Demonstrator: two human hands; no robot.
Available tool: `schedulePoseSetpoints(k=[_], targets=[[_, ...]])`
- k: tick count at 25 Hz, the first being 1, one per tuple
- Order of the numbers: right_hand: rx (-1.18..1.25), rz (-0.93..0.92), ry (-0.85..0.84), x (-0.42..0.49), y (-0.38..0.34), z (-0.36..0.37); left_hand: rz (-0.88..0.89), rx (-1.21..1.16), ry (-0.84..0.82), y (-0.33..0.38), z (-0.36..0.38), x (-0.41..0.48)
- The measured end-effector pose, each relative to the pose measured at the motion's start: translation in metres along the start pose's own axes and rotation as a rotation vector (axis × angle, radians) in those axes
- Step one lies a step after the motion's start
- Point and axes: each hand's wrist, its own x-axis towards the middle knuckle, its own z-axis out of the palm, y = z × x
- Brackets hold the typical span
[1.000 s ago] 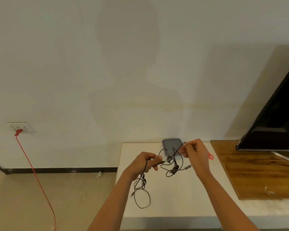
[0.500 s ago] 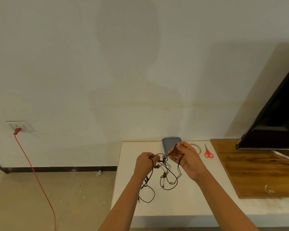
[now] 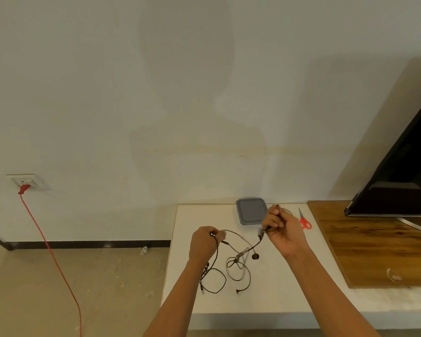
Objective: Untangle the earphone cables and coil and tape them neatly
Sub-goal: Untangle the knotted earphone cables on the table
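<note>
A table (image 3: pixel 272 300) is set against the wall (image 3: pixel 204 93). A lid (image 3: pixel 249 211) is laid at the back of the table. Scissors (image 3: pixel 304 221) are laid to the right of the lid, just beside a board (image 3: pixel 374 251) laid on the right part of the table. A screen (image 3: pixel 404 166) is stood on the back of the board. The left hand (image 3: pixel 204 243) and the right hand (image 3: pixel 283 231) are held apart above the table, in front of the lid. The earphone cables (image 3: pixel 238 257) are held between both hands and are hung in loops under them. Far to the left, a socket (image 3: pixel 28 182) is set in the wall, and a cord (image 3: pixel 48 246) is plugged into it and run down to the floor (image 3: pixel 83 288).
</note>
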Motion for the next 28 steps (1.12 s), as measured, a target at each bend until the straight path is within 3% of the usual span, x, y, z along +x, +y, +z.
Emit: schedulePoseSetpoints(k=[4, 8, 12, 14, 18, 20, 24, 28], targets=[[-0.439, -0.13, 0.176, 0.011, -0.015, -0.031, -0.058, -0.079, 0.067, -0.006, -0.019, 0.0], [-0.919, -0.14, 0.325, 0.023, -0.006, -0.062, -0.026, -0.079, 0.07, 0.005, -0.036, 0.002], [-1.136, -0.123, 0.548, 0.041, 0.001, -0.094, 0.027, -0.122, 0.088, 0.02, -0.058, 0.006], [-0.984, -0.108, 0.658, 0.048, -0.001, -0.106, 0.059, -0.135, 0.101, 0.026, -0.068, 0.006], [-0.149, -0.04, 0.659, 0.047, -0.022, -0.131, 0.032, -0.055, 0.257, 0.012, -0.087, 0.012], [-0.16, -0.034, 0.753, 0.045, -0.029, -0.143, -0.021, -0.045, 0.315, -0.001, -0.093, 0.015], [-0.535, 0.035, 0.815, 0.046, -0.024, -0.158, -0.043, -0.078, 0.327, -0.007, -0.095, 0.015], [-1.728, 0.402, 0.803, 0.056, 0.004, -0.138, -0.002, -0.148, 0.24, 0.005, -0.09, 0.014]])
